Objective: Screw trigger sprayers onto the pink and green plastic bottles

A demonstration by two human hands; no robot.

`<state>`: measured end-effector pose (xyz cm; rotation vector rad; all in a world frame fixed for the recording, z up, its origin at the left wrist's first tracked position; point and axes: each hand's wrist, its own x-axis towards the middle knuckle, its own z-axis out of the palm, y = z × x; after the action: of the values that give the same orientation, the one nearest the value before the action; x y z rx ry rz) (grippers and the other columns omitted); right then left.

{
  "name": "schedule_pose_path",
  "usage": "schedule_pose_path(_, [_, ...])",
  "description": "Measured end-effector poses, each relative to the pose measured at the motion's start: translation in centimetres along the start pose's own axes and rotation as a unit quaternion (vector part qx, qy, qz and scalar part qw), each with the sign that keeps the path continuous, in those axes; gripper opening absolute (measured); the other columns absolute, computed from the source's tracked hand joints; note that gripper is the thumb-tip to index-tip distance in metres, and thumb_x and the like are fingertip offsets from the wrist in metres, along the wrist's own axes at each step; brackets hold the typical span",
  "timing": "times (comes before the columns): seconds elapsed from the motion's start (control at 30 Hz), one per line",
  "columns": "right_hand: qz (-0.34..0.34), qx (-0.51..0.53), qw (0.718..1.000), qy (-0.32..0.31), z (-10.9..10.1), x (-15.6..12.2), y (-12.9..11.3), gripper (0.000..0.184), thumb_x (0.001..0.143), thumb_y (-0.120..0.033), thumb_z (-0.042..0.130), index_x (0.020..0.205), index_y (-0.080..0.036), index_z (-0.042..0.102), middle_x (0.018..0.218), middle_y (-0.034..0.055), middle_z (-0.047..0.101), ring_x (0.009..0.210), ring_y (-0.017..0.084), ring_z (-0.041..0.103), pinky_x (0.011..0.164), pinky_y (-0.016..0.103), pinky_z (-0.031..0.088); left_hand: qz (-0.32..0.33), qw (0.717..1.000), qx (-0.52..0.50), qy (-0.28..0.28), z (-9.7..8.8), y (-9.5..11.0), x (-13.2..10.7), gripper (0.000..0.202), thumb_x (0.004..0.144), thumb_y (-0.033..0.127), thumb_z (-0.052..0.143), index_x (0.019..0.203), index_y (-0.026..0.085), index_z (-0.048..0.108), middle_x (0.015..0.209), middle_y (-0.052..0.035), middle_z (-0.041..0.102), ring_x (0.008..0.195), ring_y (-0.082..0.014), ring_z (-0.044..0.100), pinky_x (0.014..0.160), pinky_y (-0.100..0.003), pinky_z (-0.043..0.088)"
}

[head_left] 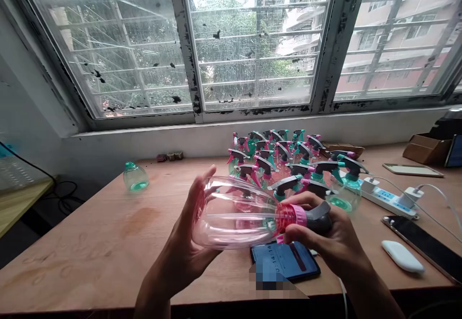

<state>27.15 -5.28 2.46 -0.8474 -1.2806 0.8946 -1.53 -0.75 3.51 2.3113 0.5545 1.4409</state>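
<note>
A clear pink spray bottle (234, 220) lies sideways in the air above the table, its base to the left. Around the base curve the fingers and palm of my left hand (180, 242). My right hand (335, 242) is closed on the grey spray head (317, 219) with its pink collar, at the bottle's neck. Red-pink threads show between collar and bottle body. Beneath the bottle lies a phone (303, 266) with a lit screen. Behind it stand several spray bottles with pink or green collars and grey heads, including a green one (346, 196).
A green bottle without a spray head (136, 179) stands at the left on the wooden table (90, 242). To the right are a power strip (390, 198) with cables, a dark phone (426, 247), a white case (402, 256) and a cardboard box (426, 148). Windows rise behind.
</note>
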Motion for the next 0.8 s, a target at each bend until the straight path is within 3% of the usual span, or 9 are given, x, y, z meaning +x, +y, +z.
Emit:
schedule_pose_path(0.1, [-0.013,-0.016,1.0,0.016,0.14,-0.02,-0.14,0.03,0.082,-0.04,0.106,0.1,-0.024,0.09,0.085,0.0023,0.082,0.065,0.02,0.072,0.059,0.028,0.059,-0.009,0.999,0.036,-0.017,0.05,0.1,-0.22,0.118,0.103,0.023,0.087,0.187,0.044,0.005,0.194,-0.0155,0.026,0.175,-0.0421,0.039,0.133,-0.064,0.049])
schedule_pose_path(0.23, [-0.06,-0.056,0.996,0.02,-0.03,-0.15,-0.09,0.028,0.079,-0.033,0.107,0.101,-0.026,0.092,0.084,0.001,0.078,0.067,0.019,0.063,0.058,0.027,0.053,-0.052,0.997,0.049,-0.022,-0.04,0.17,-0.38,0.131,0.086,0.046,0.103,0.187,0.041,0.019,0.194,-0.0176,0.024,0.173,-0.0508,0.037,0.137,-0.071,0.041])
schedule_pose_path(0.33, [-0.052,-0.053,0.997,0.012,-0.26,-0.12,0.04,0.027,0.08,-0.034,0.107,0.101,-0.026,0.092,0.082,0.0001,0.077,0.065,0.018,0.062,0.056,0.026,0.051,-0.037,0.999,0.024,-0.014,0.11,-0.16,-0.32,0.125,0.093,0.034,0.099,0.186,0.047,0.016,0.192,-0.0149,0.031,0.17,-0.0442,0.048,0.133,-0.064,0.051])
schedule_pose_path(0.47, [-0.038,-0.042,0.998,-0.026,-0.53,0.11,0.23,0.028,0.085,-0.04,0.104,0.104,-0.025,0.091,0.078,0.0007,0.077,0.064,0.019,0.068,0.058,0.026,0.053,-0.008,1.0,0.016,0.004,0.49,-0.47,-0.12,0.114,0.105,0.019,0.083,0.185,0.051,0.008,0.19,-0.0117,0.037,0.169,-0.0346,0.051,0.128,-0.052,0.058])
schedule_pose_path(0.57, [-0.059,-0.072,0.995,-0.024,-0.55,0.11,0.23,0.028,0.086,-0.039,0.104,0.105,-0.024,0.09,0.082,0.0019,0.078,0.065,0.02,0.069,0.058,0.028,0.055,-0.034,0.999,0.025,-0.015,0.34,-0.2,-0.12,0.12,0.1,0.042,0.092,0.187,0.045,0.008,0.192,-0.0161,0.032,0.169,-0.0412,0.049,0.128,-0.056,0.058])
schedule_pose_path(0.67, [-0.067,-0.08,0.995,-0.001,-0.49,-0.04,0.14,0.029,0.084,-0.035,0.105,0.106,-0.025,0.09,0.084,0.0012,0.077,0.066,0.02,0.065,0.058,0.028,0.054,-0.056,0.998,0.011,-0.029,-0.07,0.05,-0.28,0.126,0.088,0.061,0.097,0.186,0.042,0.02,0.192,-0.0187,0.03,0.17,-0.0487,0.045,0.13,-0.063,0.054])
schedule_pose_path(0.8, [-0.039,-0.056,0.998,-0.009,-0.63,-0.01,0.16,0.029,0.086,-0.042,0.103,0.104,-0.024,0.089,0.082,0.0013,0.077,0.065,0.02,0.067,0.058,0.028,0.055,-0.03,0.999,-0.002,-0.014,-0.18,-0.23,-0.42,0.114,0.098,0.035,0.095,0.185,0.048,0.021,0.192,-0.0143,0.033,0.171,-0.0423,0.047,0.129,-0.061,0.056])
